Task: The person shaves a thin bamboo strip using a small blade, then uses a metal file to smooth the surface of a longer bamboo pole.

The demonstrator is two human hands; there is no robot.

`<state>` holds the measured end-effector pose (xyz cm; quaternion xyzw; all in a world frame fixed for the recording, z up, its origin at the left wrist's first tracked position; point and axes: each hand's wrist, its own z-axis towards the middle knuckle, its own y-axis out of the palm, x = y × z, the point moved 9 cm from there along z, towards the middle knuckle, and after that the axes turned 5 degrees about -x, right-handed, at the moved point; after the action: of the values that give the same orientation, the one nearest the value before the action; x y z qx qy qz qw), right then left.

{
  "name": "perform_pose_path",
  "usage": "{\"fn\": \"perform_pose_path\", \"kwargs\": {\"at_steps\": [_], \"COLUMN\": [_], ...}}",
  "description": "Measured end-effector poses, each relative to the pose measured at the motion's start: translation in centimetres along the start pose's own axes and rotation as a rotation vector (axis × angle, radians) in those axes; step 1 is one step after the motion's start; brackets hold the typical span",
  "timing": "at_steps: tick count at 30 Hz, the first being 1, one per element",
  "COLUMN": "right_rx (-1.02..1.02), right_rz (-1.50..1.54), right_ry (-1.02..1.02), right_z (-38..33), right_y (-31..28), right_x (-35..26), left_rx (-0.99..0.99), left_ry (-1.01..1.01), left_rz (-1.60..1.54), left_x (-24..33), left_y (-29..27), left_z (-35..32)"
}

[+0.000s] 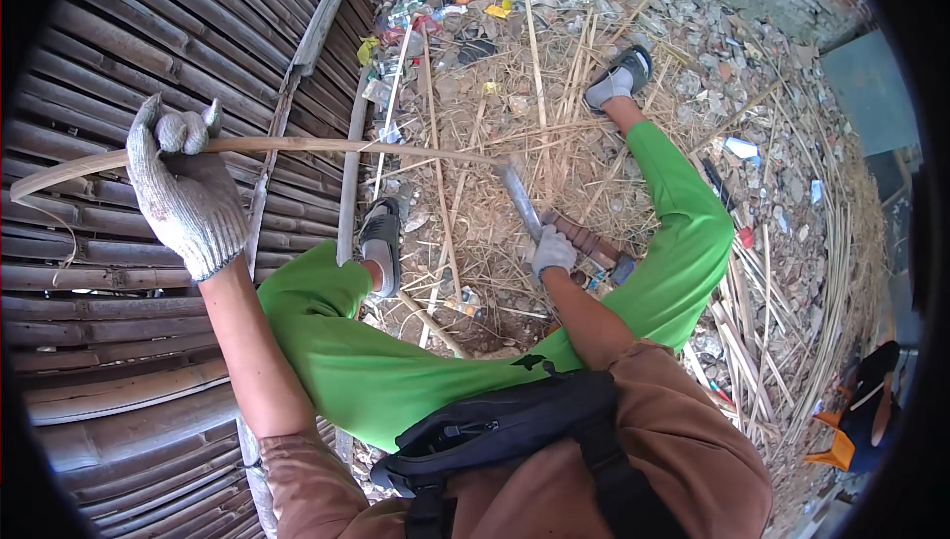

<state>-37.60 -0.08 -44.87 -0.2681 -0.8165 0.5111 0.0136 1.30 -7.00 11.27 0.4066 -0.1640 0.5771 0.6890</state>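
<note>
A long, thin bamboo strip (317,145) bows from the far left to the middle. My left hand (190,193), in a whitish knit glove, is raised and closed around it, near its left part. The strip's right end meets the tip area of a knife blade (519,198); whether they touch I cannot tell. Low between my legs, my right hand (554,250), gloved too, is closed on the knife, whose handle is mostly hidden. Beside that hand sits a brown, ribbed, cylinder-like piece (589,238) with a dark end; whether it joins the knife is unclear.
A wall of bamboo slats (109,272) stands close on my left. Straw, stones and litter (485,9) cover the ground, with loose bamboo strips (537,54) lying between my feet. More strips (757,341) are heaped at right. A black bag (505,420) hangs at my waist.
</note>
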Motion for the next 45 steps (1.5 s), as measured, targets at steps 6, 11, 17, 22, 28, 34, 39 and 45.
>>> {"fn": "perform_pose_path", "kwargs": {"at_steps": [6, 11, 17, 22, 28, 34, 39, 45], "right_rx": [-0.016, -0.484, -0.696, -0.373, -0.018, 0.092, 0.117, 0.085], "right_rz": [0.136, 0.777, 1.293, 1.504, 0.971, 0.852, 0.884, 0.832], "right_ry": [-0.089, -0.06, -0.085, -0.126, -0.628, -0.779, -0.83, -0.861], "right_z": [-0.4, -5.3, -13.5, -16.9, -16.5, -18.6, -19.0, -21.0], "right_y": [-1.7, -4.3, -8.0, -13.7, -20.3, -23.4, -24.1, -27.4], "right_x": [0.1, -2.1, -2.4, -4.5, -10.7, -16.2, -17.6, -20.4], "left_rx": [0.06, 0.07, 0.081, -0.001, -0.127, -0.22, -0.238, -0.254], "left_ry": [0.009, 0.028, 0.017, 0.0, -0.124, -0.173, -0.16, -0.135], "left_rz": [0.061, 0.035, 0.045, -0.003, -0.22, -0.359, -0.335, -0.317], "left_x": [-1.0, -1.2, -2.6, -3.6, -5.2, -6.9, -7.3, -7.5], "left_y": [1.1, 1.3, 2.2, 5.3, 7.0, 7.7, 6.4, 6.8], "left_z": [-0.5, -0.6, -0.9, -1.1, 0.3, 1.5, 2.5, 2.2]}}
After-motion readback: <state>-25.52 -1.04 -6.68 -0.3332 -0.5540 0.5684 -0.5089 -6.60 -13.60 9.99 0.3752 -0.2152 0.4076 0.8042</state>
